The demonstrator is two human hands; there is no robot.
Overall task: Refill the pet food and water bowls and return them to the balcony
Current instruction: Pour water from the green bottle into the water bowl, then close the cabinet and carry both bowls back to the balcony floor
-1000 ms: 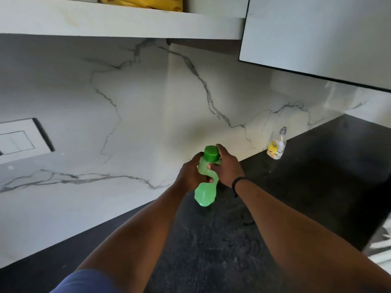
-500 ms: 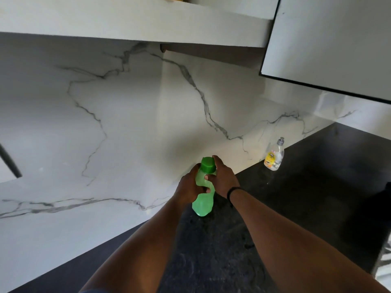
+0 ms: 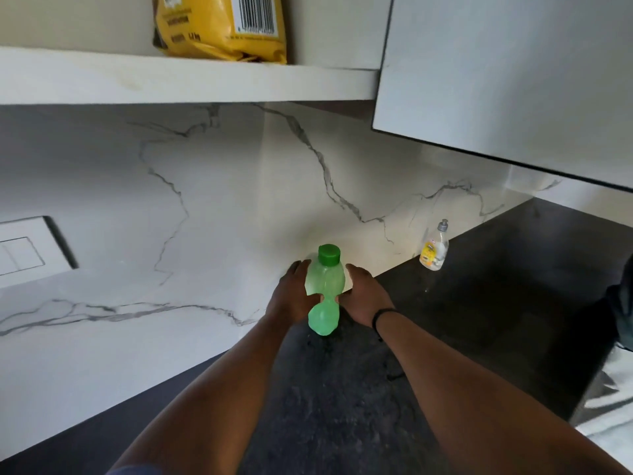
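A translucent green water bottle [image 3: 323,286] with a darker green cap stands upright on the dark stone counter [image 3: 346,406], close to the marble backsplash. My left hand [image 3: 291,298] is at its left side and my right hand [image 3: 363,296] at its right side. Both hands have straight, spread fingers, and the thumbs lie near the bottle's narrow waist. Neither hand is wrapped round it. No pet bowls are in view.
A yellow bag [image 3: 222,25] lies on the white shelf [image 3: 171,80] above. A white cabinet door [image 3: 513,80] hangs open at upper right. A small dish soap bottle [image 3: 434,250] stands by the backsplash on the right. A wall switch [image 3: 20,252] is at far left.
Both hands gripped the bottle before, the right one at the cap. Now the fingers have let go and spread to either side. The view has tilted up to show the shelf.
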